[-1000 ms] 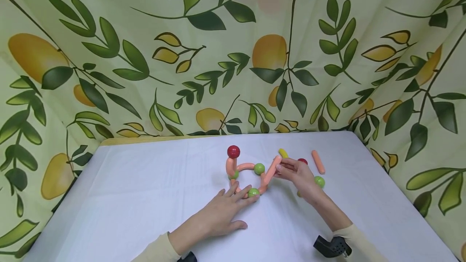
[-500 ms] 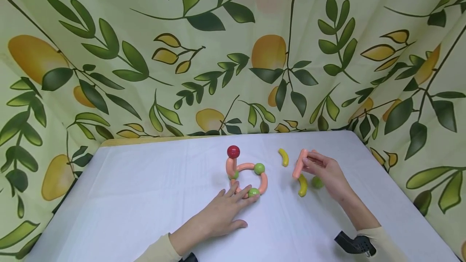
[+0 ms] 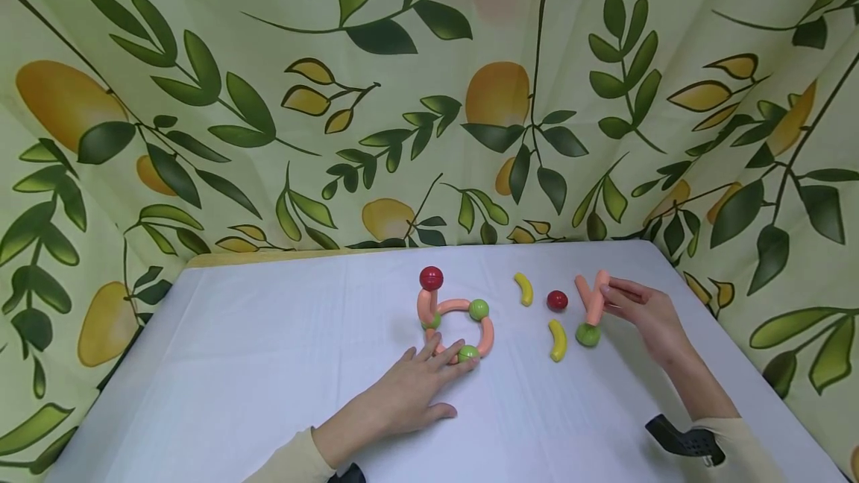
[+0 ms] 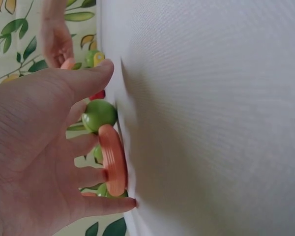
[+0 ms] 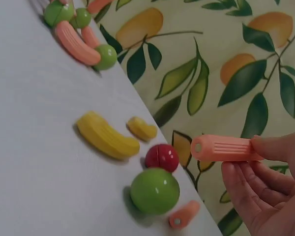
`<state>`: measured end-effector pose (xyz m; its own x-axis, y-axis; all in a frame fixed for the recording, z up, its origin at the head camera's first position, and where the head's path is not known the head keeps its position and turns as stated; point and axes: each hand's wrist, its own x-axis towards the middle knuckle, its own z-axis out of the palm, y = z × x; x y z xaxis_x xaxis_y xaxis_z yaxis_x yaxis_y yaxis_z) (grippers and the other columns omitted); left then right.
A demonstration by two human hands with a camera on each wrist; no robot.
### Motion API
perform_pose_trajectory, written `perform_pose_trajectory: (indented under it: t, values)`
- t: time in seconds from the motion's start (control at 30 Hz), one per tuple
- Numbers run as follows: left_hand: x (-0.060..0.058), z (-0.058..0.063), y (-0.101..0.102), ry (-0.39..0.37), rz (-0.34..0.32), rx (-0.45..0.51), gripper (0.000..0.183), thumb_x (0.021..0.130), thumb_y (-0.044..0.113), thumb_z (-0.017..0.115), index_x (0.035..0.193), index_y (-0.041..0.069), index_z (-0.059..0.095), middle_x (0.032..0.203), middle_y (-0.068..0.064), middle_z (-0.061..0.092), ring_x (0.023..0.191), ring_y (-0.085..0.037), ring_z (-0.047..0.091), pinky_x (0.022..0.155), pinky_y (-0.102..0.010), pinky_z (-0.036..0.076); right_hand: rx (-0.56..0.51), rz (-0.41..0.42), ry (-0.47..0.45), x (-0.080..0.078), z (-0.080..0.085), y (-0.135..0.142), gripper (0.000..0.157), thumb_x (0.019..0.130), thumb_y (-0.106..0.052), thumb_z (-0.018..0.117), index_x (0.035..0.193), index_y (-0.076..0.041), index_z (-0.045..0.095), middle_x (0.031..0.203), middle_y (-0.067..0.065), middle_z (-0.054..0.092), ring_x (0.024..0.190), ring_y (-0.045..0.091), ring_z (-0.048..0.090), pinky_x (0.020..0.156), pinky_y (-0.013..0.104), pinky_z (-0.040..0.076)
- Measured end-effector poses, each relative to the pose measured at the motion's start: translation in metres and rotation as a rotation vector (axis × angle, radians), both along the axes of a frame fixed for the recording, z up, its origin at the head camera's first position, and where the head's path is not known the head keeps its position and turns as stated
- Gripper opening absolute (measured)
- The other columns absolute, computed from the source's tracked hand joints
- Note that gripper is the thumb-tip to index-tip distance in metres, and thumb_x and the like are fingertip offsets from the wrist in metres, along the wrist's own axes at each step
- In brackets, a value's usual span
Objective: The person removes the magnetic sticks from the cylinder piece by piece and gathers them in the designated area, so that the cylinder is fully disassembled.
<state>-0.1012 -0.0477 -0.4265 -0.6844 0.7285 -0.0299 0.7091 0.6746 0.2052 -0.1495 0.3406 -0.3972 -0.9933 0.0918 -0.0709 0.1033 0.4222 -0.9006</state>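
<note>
My right hand (image 3: 647, 319) pinches a straight salmon-pink magnetic rod (image 5: 223, 148) between thumb and fingertips, above the table's right side. The rod's end shows a small metallic disc. In the head view it overlaps a green ball (image 3: 587, 335) and partly hides another straight pink rod (image 3: 582, 289); the right wrist view shows it held apart from them. With fingers spread and straight, my left hand (image 3: 412, 393) rests at the near side of a ring of curved pink rods (image 3: 486, 335) and green balls (image 3: 479, 309). An upright curved rod (image 3: 426, 307) there bears a red ball (image 3: 431, 279).
Two yellow curved rods (image 3: 558, 341) and a loose red ball (image 3: 557, 300) lie between the ring and my right hand. A white cloth (image 3: 268, 341) covers the table. Behind it hangs a leaf-and-fruit patterned curtain (image 3: 403, 170).
My right hand has carried the straight pink rod away from the ring to the right, past the yellow rods and the loose red ball. The left hand has stayed in place.
</note>
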Motion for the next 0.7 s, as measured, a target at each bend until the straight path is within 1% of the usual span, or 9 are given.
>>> perform_pose_trajectory:
  t: [0.07, 0.17, 0.23, 0.3, 0.37, 0.47, 0.6, 0.67, 0.7]
  values:
    - [0.000, 0.001, 0.000, 0.003, -0.003, 0.000, 0.071, 0.090, 0.044, 0.068, 0.152, 0.032, 0.036, 0.158, 0.000, 0.031, 0.144, -0.038, 0.027, 0.099, -0.058, 0.044, 0.005, -0.007, -0.018, -0.002, -0.002, 0.005, 0.074, 0.096, -0.045, 0.059, 0.144, 0.009, 0.039, 0.121, -0.003, 0.061, 0.088, -0.009, 0.062, 0.106, 0.062, 0.032]
    - [0.000, 0.002, -0.001, 0.003, -0.005, 0.005, 0.071, 0.090, 0.043, 0.069, 0.152, 0.032, 0.036, 0.158, 0.000, 0.031, 0.144, -0.038, 0.027, 0.098, -0.058, 0.045, 0.051, -0.010, -0.036, -0.007, -0.006, 0.014, 0.075, 0.097, -0.046, 0.057, 0.143, 0.010, 0.040, 0.127, 0.009, 0.059, 0.086, -0.010, 0.062, 0.104, 0.045, 0.044]
    - [0.000, 0.002, -0.001, 0.002, -0.005, 0.008, 0.072, 0.089, 0.043, 0.069, 0.152, 0.032, 0.036, 0.158, -0.001, 0.031, 0.144, -0.038, 0.027, 0.098, -0.059, 0.045, 0.094, -0.007, -0.043, -0.009, -0.010, 0.020, 0.074, 0.098, -0.046, 0.054, 0.142, 0.012, 0.040, 0.131, 0.020, 0.056, 0.086, -0.009, 0.061, 0.091, 0.027, 0.052]
    - [0.000, 0.002, 0.000, -0.004, -0.005, 0.008, 0.071, 0.090, 0.042, 0.069, 0.152, 0.032, 0.036, 0.158, 0.000, 0.031, 0.144, -0.038, 0.027, 0.098, -0.059, 0.044, 0.120, -0.006, -0.069, -0.011, -0.014, 0.025, 0.074, 0.099, -0.047, 0.053, 0.141, 0.013, 0.040, 0.134, 0.027, 0.053, 0.084, -0.009, 0.060, 0.078, 0.015, 0.052]
    - [0.001, 0.002, -0.001, -0.009, -0.004, 0.005, 0.071, 0.090, 0.041, 0.069, 0.152, 0.032, 0.036, 0.158, 0.000, 0.031, 0.144, -0.038, 0.027, 0.099, -0.059, 0.044, 0.127, -0.006, -0.099, -0.012, -0.017, 0.029, 0.075, 0.099, -0.047, 0.053, 0.141, 0.014, 0.039, 0.135, 0.030, 0.051, 0.082, -0.009, 0.060, 0.075, 0.013, 0.051]
    - [0.002, 0.002, -0.001, -0.019, 0.000, -0.002, 0.071, 0.090, 0.041, 0.069, 0.152, 0.033, 0.036, 0.159, 0.000, 0.030, 0.145, -0.037, 0.026, 0.099, -0.059, 0.044, 0.138, -0.011, -0.141, -0.014, -0.021, 0.032, 0.077, 0.098, -0.048, 0.053, 0.141, 0.014, 0.039, 0.136, 0.031, 0.049, 0.082, -0.008, 0.060, 0.078, 0.018, 0.053]
    - [0.002, 0.002, -0.001, -0.023, 0.003, 0.002, 0.070, 0.091, 0.040, 0.069, 0.152, 0.033, 0.036, 0.159, 0.000, 0.030, 0.145, -0.037, 0.026, 0.100, -0.059, 0.044, 0.190, -0.017, -0.168, -0.016, -0.025, 0.036, 0.076, 0.098, -0.049, 0.052, 0.139, 0.015, 0.041, 0.135, 0.032, 0.049, 0.085, -0.003, 0.059, 0.092, 0.037, 0.051]
    - [0.001, 0.003, -0.001, -0.024, 0.004, 0.004, 0.070, 0.091, 0.039, 0.069, 0.152, 0.032, 0.035, 0.159, 0.000, 0.030, 0.145, -0.036, 0.026, 0.100, -0.059, 0.043, 0.235, -0.009, -0.174, -0.018, -0.027, 0.038, 0.074, 0.099, -0.047, 0.051, 0.137, 0.016, 0.043, 0.132, 0.033, 0.052, 0.086, 0.002, 0.059, 0.091, 0.042, 0.050]
    - [0.001, 0.004, 0.000, -0.024, 0.004, 0.004, 0.070, 0.091, 0.038, 0.069, 0.152, 0.033, 0.036, 0.159, 0.000, 0.030, 0.145, -0.036, 0.026, 0.100, -0.059, 0.043, 0.248, -0.009, -0.175, -0.019, -0.028, 0.038, 0.073, 0.099, -0.046, 0.052, 0.135, 0.017, 0.044, 0.129, 0.032, 0.053, 0.086, 0.004, 0.059, 0.090, 0.040, 0.051]
